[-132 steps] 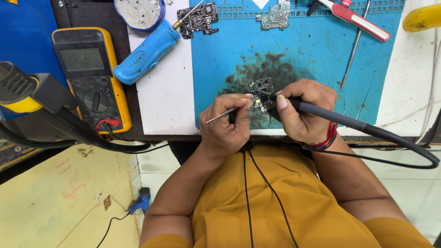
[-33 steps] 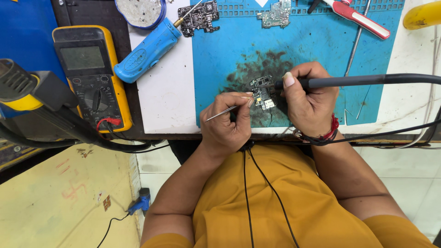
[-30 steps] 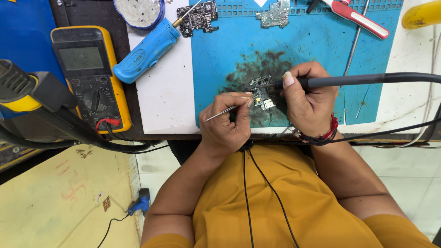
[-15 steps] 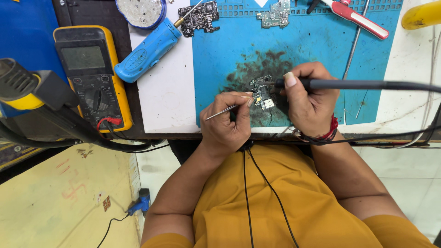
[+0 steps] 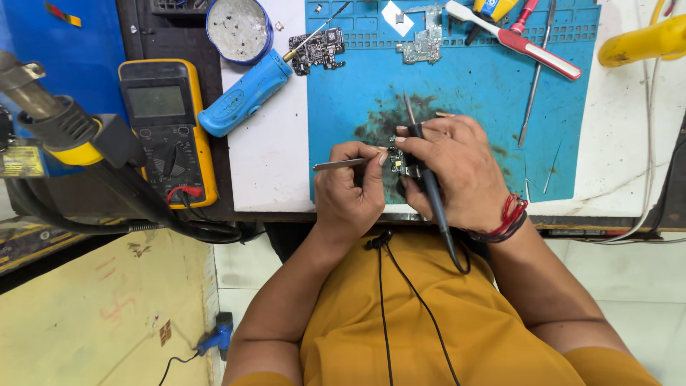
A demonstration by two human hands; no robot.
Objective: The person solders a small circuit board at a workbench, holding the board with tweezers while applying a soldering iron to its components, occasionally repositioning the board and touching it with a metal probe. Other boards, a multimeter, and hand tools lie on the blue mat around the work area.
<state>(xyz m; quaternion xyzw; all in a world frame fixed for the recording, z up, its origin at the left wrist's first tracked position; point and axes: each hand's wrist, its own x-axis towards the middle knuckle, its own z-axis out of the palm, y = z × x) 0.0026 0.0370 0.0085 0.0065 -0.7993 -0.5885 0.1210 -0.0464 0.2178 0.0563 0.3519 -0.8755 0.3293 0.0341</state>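
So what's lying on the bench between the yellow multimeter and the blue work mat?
In the head view, between the yellow multimeter and the blue work mat lies a blue-handled tool, slanted across the white bench top.

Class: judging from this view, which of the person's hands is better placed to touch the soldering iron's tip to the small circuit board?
Right. The right hand already grips the soldering iron over the small circuit board; the left hand holds tweezers.

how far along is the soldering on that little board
Done: the tools are laid out on the blue mat. In hand: the left hand holds tweezers at the small circuit board, and the right hand grips the soldering iron, tip pointing away above the board. Left: the joints are too small to judge. Two other boards lie untouched at the mat's far edge.
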